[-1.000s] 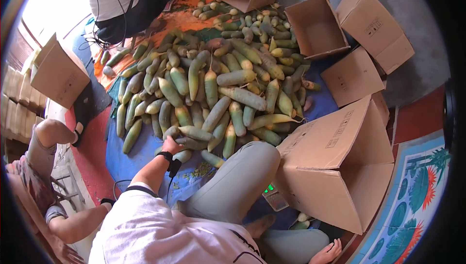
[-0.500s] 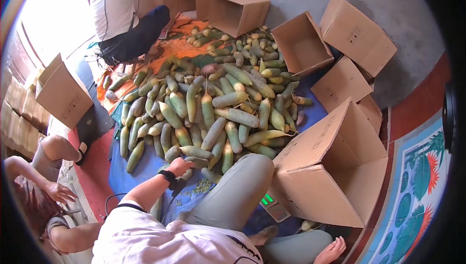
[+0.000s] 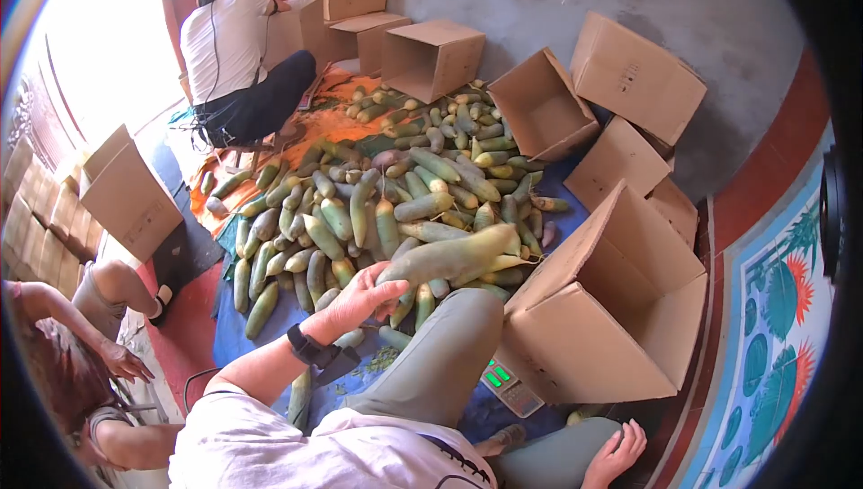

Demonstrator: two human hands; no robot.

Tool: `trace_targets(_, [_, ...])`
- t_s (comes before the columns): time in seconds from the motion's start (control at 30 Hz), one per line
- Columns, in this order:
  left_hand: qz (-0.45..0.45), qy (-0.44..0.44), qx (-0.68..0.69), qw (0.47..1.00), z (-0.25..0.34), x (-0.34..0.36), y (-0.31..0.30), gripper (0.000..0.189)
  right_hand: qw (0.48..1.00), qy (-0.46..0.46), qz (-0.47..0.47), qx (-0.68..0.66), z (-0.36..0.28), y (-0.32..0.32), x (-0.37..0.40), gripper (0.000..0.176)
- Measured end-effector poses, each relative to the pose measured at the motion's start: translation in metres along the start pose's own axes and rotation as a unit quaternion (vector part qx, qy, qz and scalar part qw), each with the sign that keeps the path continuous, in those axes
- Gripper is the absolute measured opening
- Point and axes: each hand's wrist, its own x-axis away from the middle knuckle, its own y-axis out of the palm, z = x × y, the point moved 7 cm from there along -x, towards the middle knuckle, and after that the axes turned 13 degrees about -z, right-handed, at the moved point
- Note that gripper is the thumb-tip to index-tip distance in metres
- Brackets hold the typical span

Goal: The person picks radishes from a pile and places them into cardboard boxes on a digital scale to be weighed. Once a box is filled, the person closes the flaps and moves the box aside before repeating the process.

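My left hand (image 3: 361, 298), with a black band on its wrist, is closed round one end of a large green radish (image 3: 445, 258). The radish is lifted above the heap, its pale end pointing right towards the near box. Below and beyond it spreads a big pile of green radishes (image 3: 346, 219) on a blue sheet. My right hand (image 3: 617, 455) rests at my right knee, fingers apart, holding nothing. To the right, an open cardboard box (image 3: 593, 345) lies on its side, mouth facing right, by a scale (image 3: 511, 388) with green lit digits.
Several more cardboard boxes (image 3: 640, 75) stand or lean along the far and right sides of the pile. A co-worker (image 3: 229, 48) sits at the far left by a box. Another person's hand (image 3: 124, 361) shows at left. A floral panel (image 3: 764, 345) borders the right.
My left hand has risen from the near edge of the pile, now with a radish in it. The view has shifted slightly. My right hand stays by the knee.
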Motion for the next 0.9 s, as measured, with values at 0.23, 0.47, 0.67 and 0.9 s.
trace_targets(0.23, [-0.290, -0.043, -0.002, 0.956, 0.016, 0.002, 0.105, 0.045, 0.987, -0.065, 0.067, -0.129, -0.053, -0.067, -0.025, 0.043])
trace_targets(0.47, [-0.426, -0.021, -0.040, 0.904, 0.008, 0.000, 0.176, 0.038, 0.938, -0.139, -0.155, -0.278, -0.082, -0.035, -0.010, 0.057])
trace_targets(0.67, [-0.402, 0.029, -0.070, 0.912, 0.016, -0.021, 0.194, 0.050, 0.944, -0.070, -0.142, -0.289, -0.068, -0.044, -0.014, 0.049])
trace_targets(0.9, [-0.191, 0.363, -0.346, 0.844, 0.077, -0.068, 0.203, 0.056, 0.954, 0.067, 0.027, -0.291, -0.003, -0.075, -0.046, 0.036])
